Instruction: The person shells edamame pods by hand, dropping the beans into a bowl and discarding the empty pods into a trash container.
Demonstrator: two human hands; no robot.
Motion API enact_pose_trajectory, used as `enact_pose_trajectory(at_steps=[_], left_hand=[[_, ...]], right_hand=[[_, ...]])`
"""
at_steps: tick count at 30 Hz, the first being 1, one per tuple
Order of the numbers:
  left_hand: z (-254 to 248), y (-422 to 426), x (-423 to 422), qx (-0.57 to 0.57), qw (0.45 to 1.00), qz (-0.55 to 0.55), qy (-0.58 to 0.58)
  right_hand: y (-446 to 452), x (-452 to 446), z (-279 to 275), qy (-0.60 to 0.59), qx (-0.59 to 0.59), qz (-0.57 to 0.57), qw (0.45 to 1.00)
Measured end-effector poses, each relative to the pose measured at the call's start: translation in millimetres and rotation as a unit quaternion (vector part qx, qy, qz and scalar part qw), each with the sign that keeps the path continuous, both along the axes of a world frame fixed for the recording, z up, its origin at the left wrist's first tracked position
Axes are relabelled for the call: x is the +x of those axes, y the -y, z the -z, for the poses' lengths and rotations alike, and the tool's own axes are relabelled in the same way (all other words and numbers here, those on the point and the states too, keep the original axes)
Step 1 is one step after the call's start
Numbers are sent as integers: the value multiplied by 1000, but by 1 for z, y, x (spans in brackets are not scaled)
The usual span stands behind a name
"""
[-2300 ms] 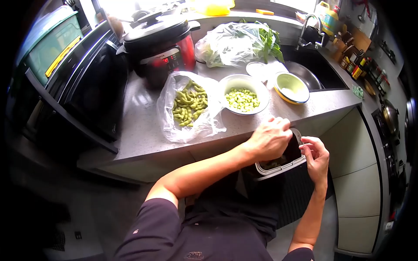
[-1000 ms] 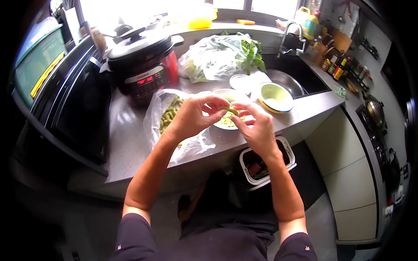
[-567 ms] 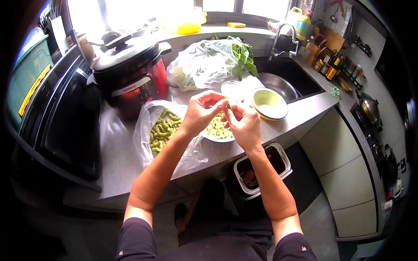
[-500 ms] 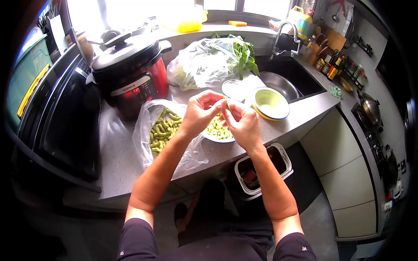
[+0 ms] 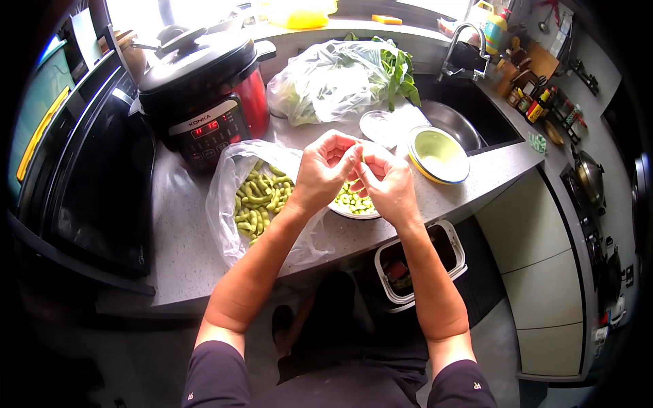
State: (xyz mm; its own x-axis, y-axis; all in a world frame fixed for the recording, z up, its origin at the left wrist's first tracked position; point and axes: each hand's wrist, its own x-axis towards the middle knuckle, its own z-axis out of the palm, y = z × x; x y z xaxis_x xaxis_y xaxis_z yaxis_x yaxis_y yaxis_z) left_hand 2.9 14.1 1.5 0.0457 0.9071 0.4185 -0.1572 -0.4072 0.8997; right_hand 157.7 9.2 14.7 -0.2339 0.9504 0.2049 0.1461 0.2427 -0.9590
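My left hand and right hand meet over the bowl of shelled edamame beans, thumbs and fingertips pinched together on an edamame pod. About a second ago that pod lay in plain sight across my fingers; now just a green sliver shows between them, so I can't tell whether it has split. Earlier still, my left hand was down over the waste bin and my right was at its rim; both have since come up to the counter, leaving the bin below my right forearm. The clear plastic bag of unshelled pods keeps its place left of the bowl, and the stacked bowls remain to its right, near the sink.
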Motion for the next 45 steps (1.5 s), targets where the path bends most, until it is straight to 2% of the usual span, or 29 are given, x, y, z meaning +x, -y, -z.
enact_pose_trajectory(at_steps=[12,14,18,22,30,34,40,45], left_hand=[[-2,-1,2,8,999,-40,-36],[-4,0,-3,-23,999,-17,-37],[-6,2,-2,-8,1000,-24,3],[-5,-1,-6,15,999,-32,-9],[-4,-4,-16,3,999,46,-9],[-3,-6,-16,-14,999,39,-32],[-4,-6,-12,-20,999,26,12],[-5,-4,-13,-18,1000,17,-8]], right_hand=[[4,-5,7,14,66,-2,998],[4,-6,4,4,41,-10,999],[7,-7,0,-1,27,-24,999],[8,-3,-8,-28,-10,-77,997],[-3,10,-4,8,-42,-137,990],[-8,13,2,-1,-36,-131,991],[-3,17,-11,-48,-25,-102,993],[-4,15,-5,-66,-10,-78,995]])
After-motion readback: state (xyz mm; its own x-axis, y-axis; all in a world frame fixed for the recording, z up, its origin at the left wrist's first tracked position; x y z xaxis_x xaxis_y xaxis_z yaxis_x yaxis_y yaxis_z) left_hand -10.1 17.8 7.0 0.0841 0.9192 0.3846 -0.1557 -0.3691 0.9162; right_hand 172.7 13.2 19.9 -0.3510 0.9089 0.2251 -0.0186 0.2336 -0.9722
